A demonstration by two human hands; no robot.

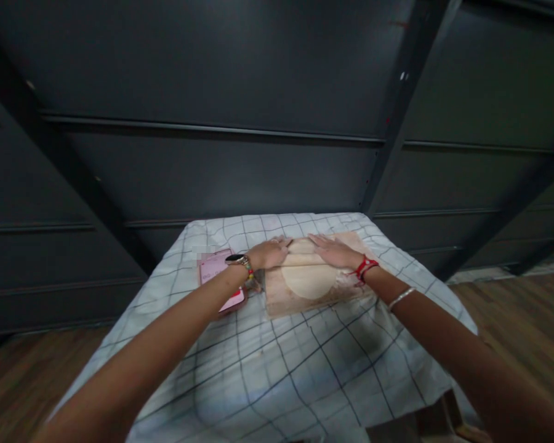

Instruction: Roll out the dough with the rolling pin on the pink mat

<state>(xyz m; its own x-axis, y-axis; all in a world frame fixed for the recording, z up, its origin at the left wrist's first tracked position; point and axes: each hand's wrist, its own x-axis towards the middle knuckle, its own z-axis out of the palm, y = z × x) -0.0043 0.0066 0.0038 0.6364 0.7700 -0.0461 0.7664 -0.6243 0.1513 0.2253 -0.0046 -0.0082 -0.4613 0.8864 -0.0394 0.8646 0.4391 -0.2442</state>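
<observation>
A round sheet of pale dough lies on a light wooden board. Across the dough runs a light rolling pin, left to right. My left hand rests on the pin's left end, fingers stretched out. On the right end lies my right hand, palm down, with its fingers extended forward and left. Both palms hide the pin's ends. More dough shows beyond the pin, between the hands.
Left of the board, partly behind my left wrist, lies a phone with a pink screen. A white checked cloth covers the table. Dark metal panels stand behind it. A cardboard box is at the near right edge.
</observation>
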